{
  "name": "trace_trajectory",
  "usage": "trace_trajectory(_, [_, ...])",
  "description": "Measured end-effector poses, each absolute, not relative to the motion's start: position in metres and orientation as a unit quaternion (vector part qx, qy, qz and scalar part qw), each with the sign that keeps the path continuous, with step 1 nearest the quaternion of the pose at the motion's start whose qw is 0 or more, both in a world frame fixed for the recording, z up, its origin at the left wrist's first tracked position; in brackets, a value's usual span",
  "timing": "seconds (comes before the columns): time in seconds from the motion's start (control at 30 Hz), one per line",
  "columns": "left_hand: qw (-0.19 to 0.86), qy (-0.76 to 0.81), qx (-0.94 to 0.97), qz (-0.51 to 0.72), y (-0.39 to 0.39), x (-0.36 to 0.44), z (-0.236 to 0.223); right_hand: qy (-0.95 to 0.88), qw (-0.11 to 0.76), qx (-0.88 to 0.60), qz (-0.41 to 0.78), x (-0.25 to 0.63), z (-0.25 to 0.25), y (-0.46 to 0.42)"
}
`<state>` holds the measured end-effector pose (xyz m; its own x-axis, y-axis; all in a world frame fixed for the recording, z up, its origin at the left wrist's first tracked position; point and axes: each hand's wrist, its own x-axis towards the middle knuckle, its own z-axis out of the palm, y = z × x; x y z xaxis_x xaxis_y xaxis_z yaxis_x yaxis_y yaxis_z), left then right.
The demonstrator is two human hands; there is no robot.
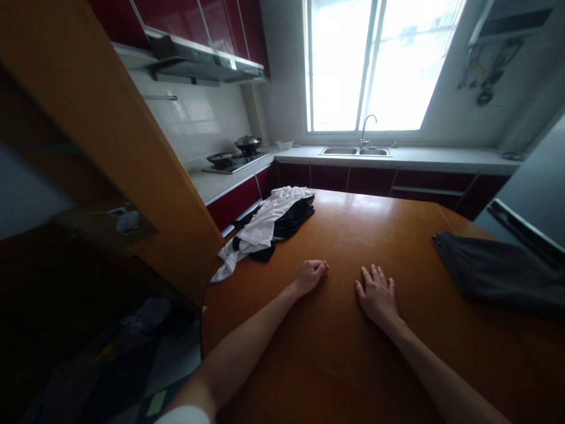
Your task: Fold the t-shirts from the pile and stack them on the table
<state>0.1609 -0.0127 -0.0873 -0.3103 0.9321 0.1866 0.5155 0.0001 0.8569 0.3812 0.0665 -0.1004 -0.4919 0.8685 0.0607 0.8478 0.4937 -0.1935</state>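
Observation:
My left hand rests on its side on the brown wooden table, its fingers curled in. Nothing shows in it, though the inside of the curl is hidden. To the right, my right hand lies palm down on the tabletop with fingers spread. Beyond my left hand, at the table's left edge, is a loose heap of clothes: a white garment lying over a black garment. A dark grey folded garment lies at the right side, apart from my right hand.
Behind the table runs a white counter with a double sink under the window. Two pans, one a lidded wok, sit on the stove at the left. A wooden panel stands at the table's left; a fridge is at right.

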Motion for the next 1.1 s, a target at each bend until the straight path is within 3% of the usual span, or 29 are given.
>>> trace_trajectory(0.77, [0.208,0.680,0.513,0.481,-0.014,0.159,-0.079,-0.859,0.075,-0.502,0.075,0.381,-0.096,0.065])
trace_trajectory(0.87, [0.136,0.704,0.474,0.510,-0.018,0.132,-0.066,-0.859,0.077,-0.500,0.075,0.382,-0.098,0.066])
trace_trajectory(0.97, [-0.004,0.751,0.413,0.515,-0.029,0.090,-0.052,-0.860,0.081,-0.498,0.071,0.382,-0.100,0.066])
trace_trajectory(1.1, [-0.141,0.834,0.330,0.419,-0.048,0.035,-0.040,-0.861,0.087,-0.496,0.068,0.383,-0.101,0.066])
